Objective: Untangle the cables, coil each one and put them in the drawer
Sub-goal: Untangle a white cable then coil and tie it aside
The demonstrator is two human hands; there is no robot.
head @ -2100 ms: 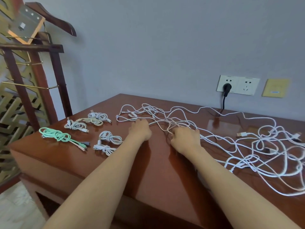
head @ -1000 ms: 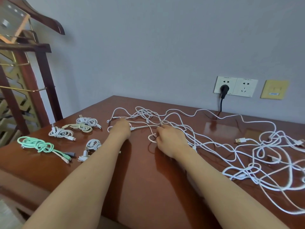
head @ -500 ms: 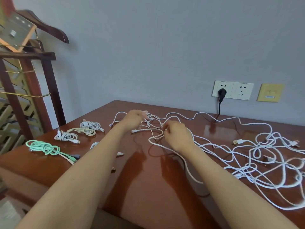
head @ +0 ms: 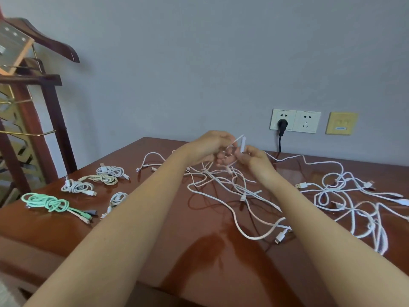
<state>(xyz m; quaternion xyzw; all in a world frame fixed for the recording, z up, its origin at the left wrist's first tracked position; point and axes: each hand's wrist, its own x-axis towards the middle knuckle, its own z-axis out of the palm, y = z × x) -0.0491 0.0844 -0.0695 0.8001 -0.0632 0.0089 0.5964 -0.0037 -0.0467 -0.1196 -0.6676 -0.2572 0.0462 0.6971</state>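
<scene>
A white strand [head: 242, 143] is lifted clear of the table, far centre, between the two hands. A short stiff length of it stands nearly upright above the fingers. The left hand [head: 210, 147] has its fingers curled in round the strand from the left. The right hand [head: 252, 157] pinches it from the right, thumb and fingers closed together on it. The two hands are almost touching, and motion blur hides exactly which fingers meet the cord.

More white cord hangs from the hands down into the tangle of white cables [head: 243, 197], which sprawls over the middle and right of the table [head: 199, 267]. Its loops cross each other many times, with a denser knot toward the right edge. A gold-tipped USB plug [head: 301, 185] lies at the tangle's far side, to the right of the right forearm. Another white connector [head: 280, 237] lies nearer, beside that forearm.

Well apart on the left of the table lie the bundled cables:
- A mint-green coil [head: 47, 203] sits nearest the left edge.
- A white coil [head: 77, 187] lies beyond it.
- A cream coil [head: 105, 179] and a second white coil [head: 112, 171] lie farther back, just beside each other.
- One small white coil [head: 118, 198] is partly hidden by the left forearm.

The table is glossy reddish-brown wood set against a grey wall. On that wall, far right, is a double socket [head: 306, 121] with a black plug [head: 282, 124] in its left half. Its dark lead drops to the tabletop. A yellow wall plate [head: 342, 123] sits just right of the socket. A dark wooden stand [head: 33, 103] with brass rails rises at the far left.
</scene>
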